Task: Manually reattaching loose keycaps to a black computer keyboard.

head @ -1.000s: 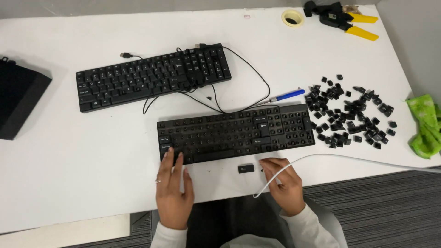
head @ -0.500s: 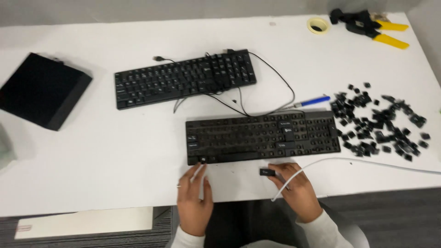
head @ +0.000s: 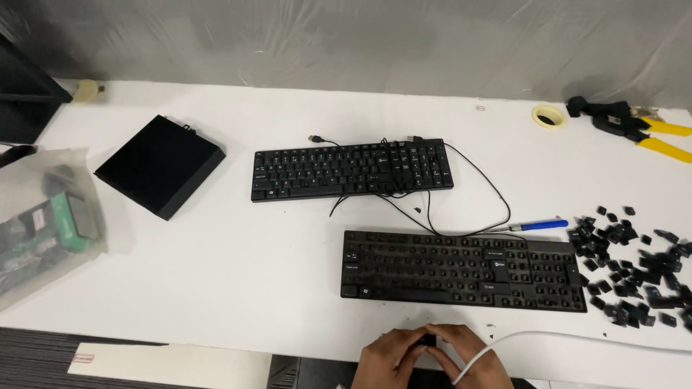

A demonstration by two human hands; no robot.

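Note:
At the table's front edge my left hand (head: pixel 388 357) and my right hand (head: pixel 472 359) meet, fingertips pinched together on a small black key piece (head: pixel 428 338). A white cable (head: pixel 577 337) loops over my right hand and runs off to the right. Just beyond my hands lies a black keyboard (head: pixel 461 270) with most of its caps off. A heap of loose black keycaps (head: pixel 634 263) is spread to its right. A second, complete black keyboard (head: pixel 351 169) lies farther back, its thin black cord trailing toward the near one.
A blue pen (head: pixel 537 225) lies behind the near keyboard. A flat black box (head: pixel 160 166) and a clear plastic bag with green parts (head: pixel 43 223) sit at the left. A tape roll (head: pixel 548 115) and yellow-handled pliers (head: pixel 638 127) are at the far right.
My hands have drawn back from the near keyboard to the table's edge and come together on the black key piece that lay in front of it. The view has shifted left and up.

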